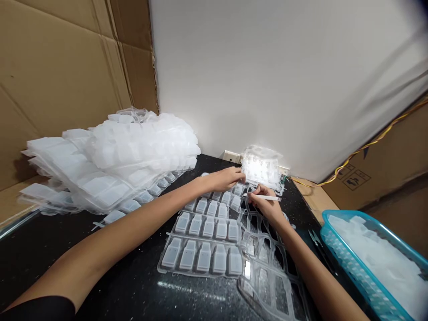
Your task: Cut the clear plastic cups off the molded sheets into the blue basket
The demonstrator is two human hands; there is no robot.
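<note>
A translucent sheet of moulded tray-like pieces [204,257] lies in rows on the black speckled tabletop. Beside its right edge is a clear sheet with open frames [274,285]. My left hand [230,177] rests at the far end of the sheet, fingers bent together; what they grip, if anything, is too small to tell. Just to its right, my right hand [262,199] is closed around a thin white pen-like tool [270,197], its tip pointing left over the sheets. A brightly lit white object [261,167] stands behind both hands.
Stacked translucent sheets [133,156] fill the left side, before a cardboard panel [60,58]. At right, a blue basket [361,272] holds translucent pieces, with a metal tool [317,243] beside it. Twisted wires [351,156] run past a carton; a socket [231,156] is on the wall.
</note>
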